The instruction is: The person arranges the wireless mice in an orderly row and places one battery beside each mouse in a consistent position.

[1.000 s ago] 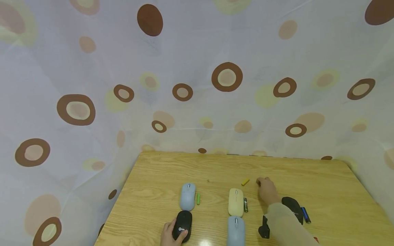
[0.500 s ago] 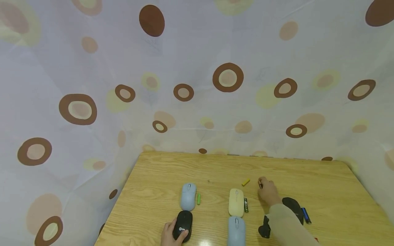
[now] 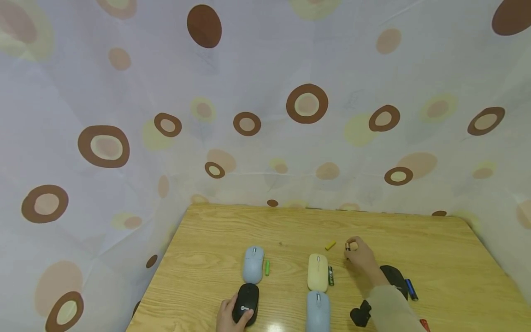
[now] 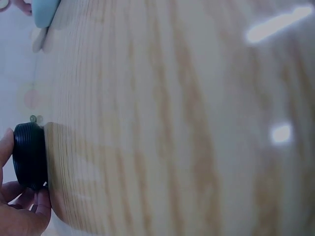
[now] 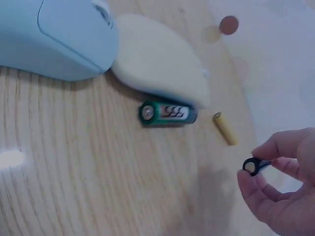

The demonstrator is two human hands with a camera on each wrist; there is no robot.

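Note:
My left hand (image 3: 230,316) grips a black computer mouse (image 3: 248,302), thumb on one side and fingers on the other. The mouse (image 4: 30,156) rests on the table in the left wrist view. Toward the back right, my right hand (image 3: 362,257) pinches a small black battery (image 3: 347,247) with a copper-coloured end. In the right wrist view that battery (image 5: 250,166) shows its round flat end between thumb and fingertips. A short yellow battery (image 3: 330,245) lies just left of this hand. Closer in, a green battery (image 5: 167,113) lies alongside a cream mouse (image 5: 157,61).
Beyond the black mouse sits a pale blue mouse (image 3: 253,265) with a light green battery (image 3: 267,268) beside it. A second blue mouse (image 3: 318,311) adjoins the cream one. Right of the forearm are a dark mouse (image 3: 394,279), a blue battery (image 3: 411,289) and a red object (image 3: 424,324).
My right hand has turned a little and the black battery shows more clearly between its fingers. The right sleeve has shifted right, exposing more of the red object. My left hand stays on the mouse.

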